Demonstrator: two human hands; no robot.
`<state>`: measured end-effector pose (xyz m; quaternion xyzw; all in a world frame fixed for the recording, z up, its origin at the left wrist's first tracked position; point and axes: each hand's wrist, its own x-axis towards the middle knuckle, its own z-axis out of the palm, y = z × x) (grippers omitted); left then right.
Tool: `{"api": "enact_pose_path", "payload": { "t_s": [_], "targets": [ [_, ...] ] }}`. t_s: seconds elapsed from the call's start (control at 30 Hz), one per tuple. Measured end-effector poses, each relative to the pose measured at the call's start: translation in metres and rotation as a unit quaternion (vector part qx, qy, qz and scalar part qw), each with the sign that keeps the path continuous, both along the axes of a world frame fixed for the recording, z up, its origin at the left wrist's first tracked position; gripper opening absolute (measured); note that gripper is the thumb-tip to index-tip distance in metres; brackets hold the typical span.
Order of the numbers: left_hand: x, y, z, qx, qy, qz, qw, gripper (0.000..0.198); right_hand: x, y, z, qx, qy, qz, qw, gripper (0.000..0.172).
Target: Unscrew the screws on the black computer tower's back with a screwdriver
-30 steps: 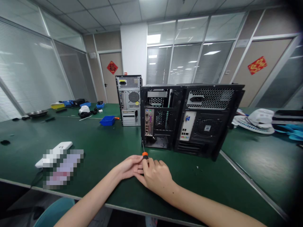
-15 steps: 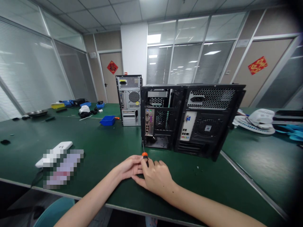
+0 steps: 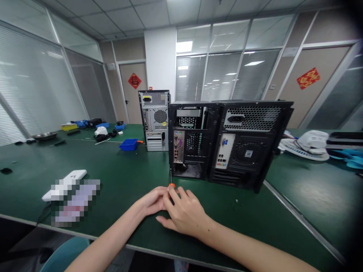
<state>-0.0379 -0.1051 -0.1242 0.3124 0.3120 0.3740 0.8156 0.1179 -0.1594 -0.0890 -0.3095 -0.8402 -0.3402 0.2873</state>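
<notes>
My two hands meet on the green table [image 3: 119, 177] in front of me, around a small screwdriver [image 3: 171, 184] with an orange collar. Its thin metal shaft points up and away toward the black computer cases. My right hand [image 3: 184, 213] is curled over the screwdriver's handle, covering most of it. My left hand [image 3: 153, 202] is closed against the handle from the left, fingers pressed to my right hand. Two black computer cases [image 3: 227, 139] stand just beyond, rear panels facing me, the left one open at the side.
A silver computer case [image 3: 154, 120] stands behind the black ones. A blue bin [image 3: 128, 144], cables and tools lie at the far left. A white device [image 3: 66, 181] lies near the left front edge. White fan parts [image 3: 307, 145] sit on the right table.
My right hand has slid slightly down and left over the handle, so less of the black grip shows. The screwdriver has barely moved. My left hand stays in place.
</notes>
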Motion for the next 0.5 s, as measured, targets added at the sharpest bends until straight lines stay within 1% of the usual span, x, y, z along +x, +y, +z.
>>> {"api": "enact_pose_path", "payload": {
  "t_s": [0.1,0.23,0.3,0.37,0.5],
  "targets": [
    [-0.002,0.004,-0.007,-0.002,0.012,0.002,1.000,0.008,0.001,-0.003,0.002,0.005,-0.020,0.035,0.999,0.049],
    [-0.003,0.008,-0.011,-0.002,0.032,0.016,0.999,0.016,0.000,-0.006,0.005,0.025,-0.036,0.062,0.997,0.042],
    [-0.002,0.006,-0.008,-0.006,0.041,0.014,0.999,0.019,-0.001,-0.006,0.006,0.034,-0.048,0.071,0.996,0.038],
    [0.000,0.003,-0.002,-0.014,0.046,0.014,0.999,0.020,-0.001,-0.006,0.006,0.036,-0.062,0.077,0.994,0.034],
    [0.004,-0.004,0.010,-0.031,0.051,0.040,0.997,0.010,0.000,-0.005,0.008,0.041,-0.088,0.082,0.992,0.030]
  ]
}}
